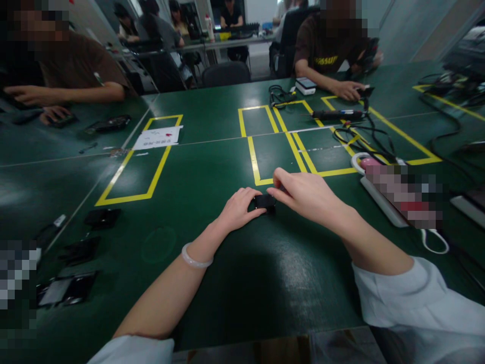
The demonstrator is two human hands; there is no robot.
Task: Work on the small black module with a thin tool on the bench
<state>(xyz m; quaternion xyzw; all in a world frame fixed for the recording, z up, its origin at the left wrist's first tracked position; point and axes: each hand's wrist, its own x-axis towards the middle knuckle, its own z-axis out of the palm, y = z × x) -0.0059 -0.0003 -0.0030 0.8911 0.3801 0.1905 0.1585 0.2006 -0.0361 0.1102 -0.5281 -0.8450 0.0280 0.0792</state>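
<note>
A small black box-shaped part (265, 201) is at the middle of the green table (212, 172), between my two hands. My left hand (239, 210) grips it from the left, thumb along the near side and fingers along the far side. Over its right end, my right hand (303, 191) is closed, with thumb and forefinger pinched together at the part's edge. Whether something small sits in that pinch is hidden. To the left lie a black part (102, 217), another dark part (80, 250) and a black piece with a silvery panel (67, 289).
Yellow tape outlines (254, 161) mark the table. A white paper label (158, 137) lies at left. To the right are a pink pouch (373, 166), black cables (373, 134) and a black pen-shaped tool (337, 115). Two people (322, 55) work across the table.
</note>
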